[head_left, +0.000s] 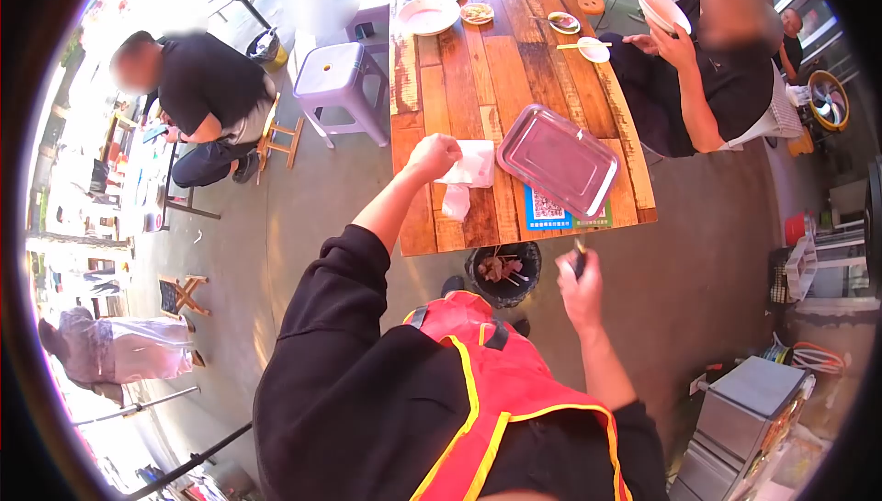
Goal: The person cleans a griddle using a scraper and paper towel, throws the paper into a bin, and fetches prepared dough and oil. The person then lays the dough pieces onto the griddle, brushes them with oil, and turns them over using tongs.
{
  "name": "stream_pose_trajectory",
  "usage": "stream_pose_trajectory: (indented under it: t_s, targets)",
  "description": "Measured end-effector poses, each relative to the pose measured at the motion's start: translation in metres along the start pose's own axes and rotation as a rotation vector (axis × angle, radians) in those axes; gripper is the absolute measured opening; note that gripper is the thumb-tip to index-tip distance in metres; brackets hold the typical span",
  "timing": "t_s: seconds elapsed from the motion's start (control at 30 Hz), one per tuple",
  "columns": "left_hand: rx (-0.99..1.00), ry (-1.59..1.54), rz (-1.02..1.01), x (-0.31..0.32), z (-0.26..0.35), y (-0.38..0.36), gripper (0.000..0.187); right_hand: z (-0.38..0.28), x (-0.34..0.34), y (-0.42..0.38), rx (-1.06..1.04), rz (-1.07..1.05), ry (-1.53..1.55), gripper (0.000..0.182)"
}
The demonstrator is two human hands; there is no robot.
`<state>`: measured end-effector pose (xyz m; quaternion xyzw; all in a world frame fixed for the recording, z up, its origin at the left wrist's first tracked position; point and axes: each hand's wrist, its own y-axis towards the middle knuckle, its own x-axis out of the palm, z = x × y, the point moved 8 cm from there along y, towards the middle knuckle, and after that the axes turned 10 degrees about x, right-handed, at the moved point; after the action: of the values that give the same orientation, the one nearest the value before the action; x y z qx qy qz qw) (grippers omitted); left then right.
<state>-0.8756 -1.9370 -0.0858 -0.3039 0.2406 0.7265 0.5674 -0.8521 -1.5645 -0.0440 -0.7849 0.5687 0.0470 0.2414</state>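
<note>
My left hand (432,157) is over the near left part of the wooden table (487,87), its fingers curled closed at the edge of a white paper napkin (474,166). A second crumpled napkin (456,201) lies just below. To the right sits a shallow metal tray (559,159), partly covering a blue card with a QR code (548,209). My right hand (581,288) is off the table's near edge, closed around a slim dark-handled tool (579,260) pointing toward the table; its kind is unclear.
Plates and bowls (428,16) stand at the table's far end, with chopsticks (582,45) on the right. A person (717,60) sits there lifting a bowl. Below the near edge is a black bin (503,275) holding scraps and sticks. A plastic stool (342,87) stands left.
</note>
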Motion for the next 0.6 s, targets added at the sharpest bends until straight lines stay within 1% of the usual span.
stream_pose_trajectory:
  t_s: [0.03, 0.1, 0.17, 0.23, 0.27, 0.3, 0.33, 0.37, 0.4, 0.43, 0.47, 0.5, 0.53, 0.57, 0.6]
  targets:
    - [-0.025, -0.049, -0.044, 0.0, 0.0, -0.001, 0.015, -0.019, 0.026, 0.011, 0.02, -0.08, 0.042, 0.02]
    - [-0.077, -0.148, -0.12, 0.002, -0.003, -0.004, 0.015, -0.04, 0.07, 0.038, -0.06, -0.111, -0.004, 0.02]
    - [-0.039, -0.232, -0.066, 0.008, -0.016, -0.004, 0.017, -0.06, 0.11, 0.058, -0.156, -0.147, 0.06, 0.025]
    - [-0.048, -0.254, -0.012, 0.011, -0.025, -0.007, 0.016, -0.062, 0.138, 0.079, -0.064, -0.15, -0.073, 0.032]
    - [-0.064, -0.37, 0.029, 0.017, -0.037, -0.008, 0.019, -0.068, 0.151, 0.089, -0.222, -0.113, -0.054, 0.041]
    - [-0.051, -0.2, -0.054, 0.016, -0.034, -0.007, 0.024, -0.073, 0.162, 0.095, -0.379, -0.073, -0.042, 0.049]
    - [-0.008, 0.042, -0.054, 0.014, -0.028, -0.011, 0.029, -0.073, 0.174, 0.104, -0.47, -0.04, -0.083, 0.053]
    - [-0.091, -0.1, 0.026, 0.013, -0.024, -0.019, 0.032, -0.078, 0.178, 0.102, -0.433, -0.039, -0.121, 0.053]
    - [-0.041, -0.018, 0.027, 0.03, -0.025, -0.016, 0.035, -0.065, 0.183, 0.114, -0.404, -0.01, -0.241, 0.048]
    - [-0.023, 0.008, 0.039, 0.034, -0.016, -0.017, 0.032, -0.068, 0.182, 0.109, -0.378, -0.021, -0.233, 0.043]
    - [0.086, 0.103, 0.015, 0.027, 0.007, -0.022, 0.025, -0.069, 0.18, 0.107, -0.369, -0.012, -0.28, 0.04]
    - [0.158, 0.098, 0.072, 0.053, -0.007, -0.013, 0.017, -0.068, 0.18, 0.109, -0.352, 0.008, -0.327, 0.038]
    - [0.149, 0.179, 0.006, 0.039, 0.013, -0.02, 0.016, -0.064, 0.179, 0.112, -0.335, 0.03, -0.335, 0.037]
    - [0.09, 0.184, -0.026, 0.036, 0.016, -0.023, 0.017, -0.061, 0.178, 0.114, -0.314, 0.057, -0.345, 0.035]
    - [0.13, 0.224, 0.017, 0.044, 0.01, -0.021, 0.017, -0.05, 0.178, 0.121, -0.199, 0.018, -0.34, 0.033]
